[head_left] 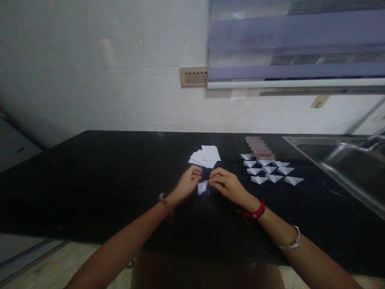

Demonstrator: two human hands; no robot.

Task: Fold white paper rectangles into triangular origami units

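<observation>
Between my two hands is a small piece of folded white paper (202, 187), low over the dark countertop. My left hand (189, 180) has its fingers curled at the paper's upper left edge. From the other side my right hand (226, 182) pinches at the upper right corner, thumb and fingers close together. Just beyond my fingers lies a loose fan of flat white paper sheets (210, 153). Several small folded paper pieces (268, 169), pointed like little boats, sit in rows to the right of my right hand.
A black countertop (90, 180) runs along a pale wall. Behind the folded pieces lies a blurred-out pinkish rectangular object (259, 147). On the right is a metal sink (355, 160) with a faucet (374, 142). A socket panel (194, 76) and a purple blind (294, 44) are above.
</observation>
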